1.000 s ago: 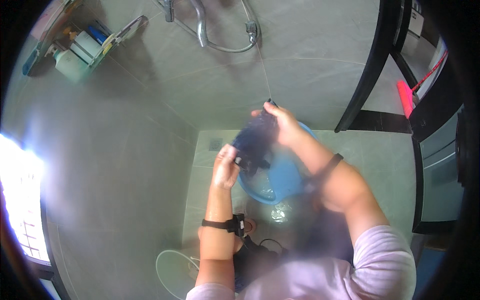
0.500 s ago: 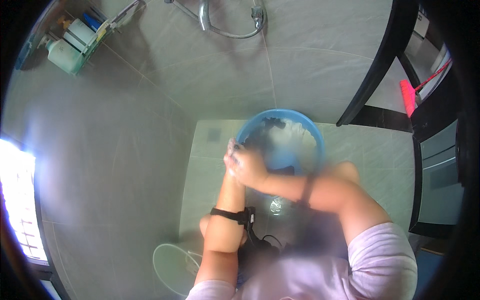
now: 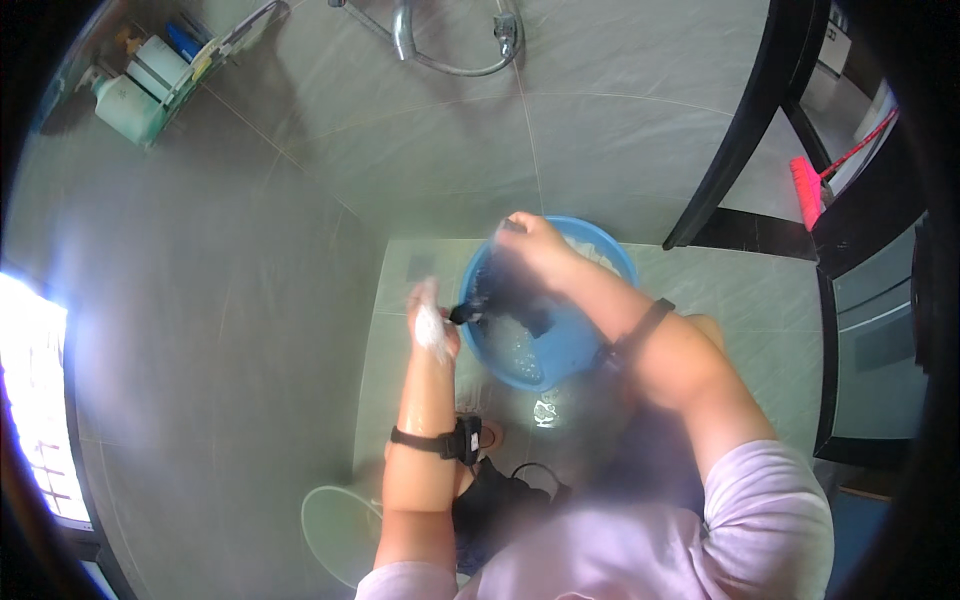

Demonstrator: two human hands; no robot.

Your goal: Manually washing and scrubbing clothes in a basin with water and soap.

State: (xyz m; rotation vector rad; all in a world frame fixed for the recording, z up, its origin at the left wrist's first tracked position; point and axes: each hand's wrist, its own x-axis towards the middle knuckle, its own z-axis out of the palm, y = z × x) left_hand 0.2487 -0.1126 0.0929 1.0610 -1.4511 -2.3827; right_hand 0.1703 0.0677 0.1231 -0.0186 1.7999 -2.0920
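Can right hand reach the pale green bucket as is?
Probably not directly: the right hand holds dark cloth over the blue basin, and the left forearm lies between it and the pale green bucket.

There are one left hand (image 3: 434,325) and one right hand (image 3: 540,250), two wrist straps (image 3: 430,441), one held dark cloth (image 3: 505,285), one blue basin (image 3: 570,347), one pale green bucket (image 3: 330,530), one pink broom (image 3: 806,195), one hose (image 3: 470,71), one window (image 3: 35,400), one shelf (image 3: 245,32) and at least two bottles (image 3: 130,110).
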